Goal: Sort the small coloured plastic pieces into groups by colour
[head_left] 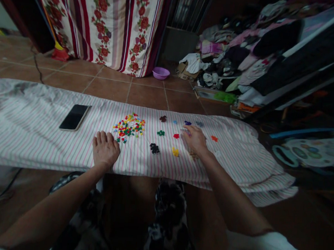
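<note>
My left hand (105, 149) lies flat on the striped cloth with its fingers stretched out and nothing in it. Just beyond its fingers is a loose heap of small mixed-colour pieces (129, 127). My right hand (195, 139) is over the sorted piles, its fingertips beside the dark blue pieces (187, 123). Motion smears its fingers, and whether they hold a piece does not show. Around it are small piles: red (176, 136), yellow (175, 152), green (161, 133), black (154, 148), brown (163, 118), light blue (175, 121), grey (199, 124) and orange (214, 138).
A phone (75, 117) lies on the striped cloth (35, 131) at the left. Past the far edge, a purple basin (160, 73) stands on the tiled floor before a flowered curtain (113, 26). Piled clothes (232, 49) fill the back right.
</note>
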